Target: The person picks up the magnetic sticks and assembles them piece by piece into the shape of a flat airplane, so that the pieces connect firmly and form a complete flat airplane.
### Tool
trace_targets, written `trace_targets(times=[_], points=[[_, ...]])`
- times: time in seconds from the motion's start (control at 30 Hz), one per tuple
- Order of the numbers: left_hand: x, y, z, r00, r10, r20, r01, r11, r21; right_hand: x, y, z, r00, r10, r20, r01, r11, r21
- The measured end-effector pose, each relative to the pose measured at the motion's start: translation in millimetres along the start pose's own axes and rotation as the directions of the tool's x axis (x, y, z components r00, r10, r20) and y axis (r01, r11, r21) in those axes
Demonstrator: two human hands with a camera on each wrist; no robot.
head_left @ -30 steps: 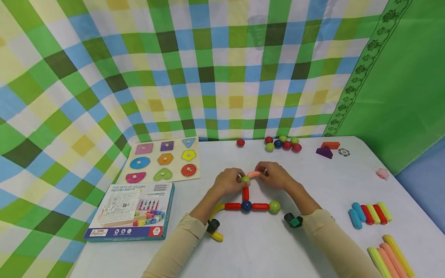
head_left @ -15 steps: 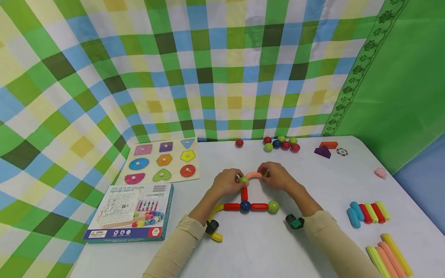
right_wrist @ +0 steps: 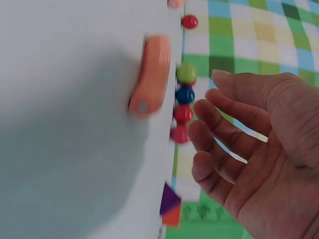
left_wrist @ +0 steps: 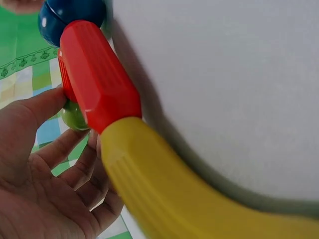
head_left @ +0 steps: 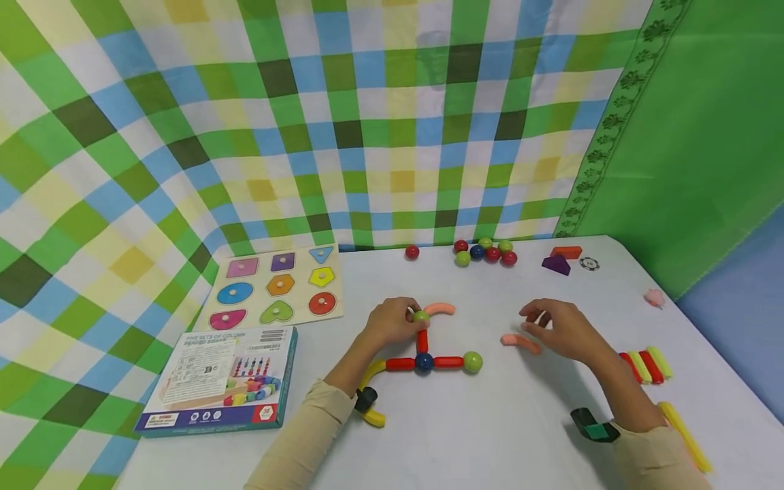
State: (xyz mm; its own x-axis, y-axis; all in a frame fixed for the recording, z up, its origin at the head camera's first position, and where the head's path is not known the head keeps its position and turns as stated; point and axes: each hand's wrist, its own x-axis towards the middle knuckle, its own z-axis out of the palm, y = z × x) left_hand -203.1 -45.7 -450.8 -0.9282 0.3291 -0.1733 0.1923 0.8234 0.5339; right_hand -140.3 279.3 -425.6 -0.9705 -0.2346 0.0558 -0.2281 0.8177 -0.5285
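Note:
My left hand pinches a green ball between thumb and fingers, as the left wrist view also shows. A red rod runs from that ball to a blue ball. Two more red rods branch sideways, one ending at a green ball, the other joined to a yellow curved rod. A peach curved rod extends right from the pinched ball. My right hand holds nothing, fingers loosely bent, just beside a second peach curved rod and apart from it.
Several coloured balls line the table's back edge. A shape puzzle board and a boxed toy lie left. Rods and a yellow rod lie right, partly behind my right arm. Purple and orange blocks sit back right.
My right hand has let go of the peach rod beside the green ball and moved right. A second peach rod now shows near it. My left hand keeps its pinch.

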Motion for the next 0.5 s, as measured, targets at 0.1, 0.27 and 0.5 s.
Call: trace_targets(times=[0.1,0.27,0.5], points=[[-1.5,1.0,-2.3,1.0,-0.006,0.02,0.006,1.0,-0.004,-23,9,-11,0.999,0.048,0.008,-0.048,0.999,-0.021],[-2.8,2.6,-3.8,0.999,-0.019,0.034,0.018,1.0,0.019,-61,29,-30,0.983,0.177,-0.048,-0.182,0.977,-0.114],[-2.7,1.6,-3.5,0.999,-0.022,0.04,0.021,0.999,0.025,-112,53,-50,0.919,0.393,0.017,-0.385,0.907,-0.17]])
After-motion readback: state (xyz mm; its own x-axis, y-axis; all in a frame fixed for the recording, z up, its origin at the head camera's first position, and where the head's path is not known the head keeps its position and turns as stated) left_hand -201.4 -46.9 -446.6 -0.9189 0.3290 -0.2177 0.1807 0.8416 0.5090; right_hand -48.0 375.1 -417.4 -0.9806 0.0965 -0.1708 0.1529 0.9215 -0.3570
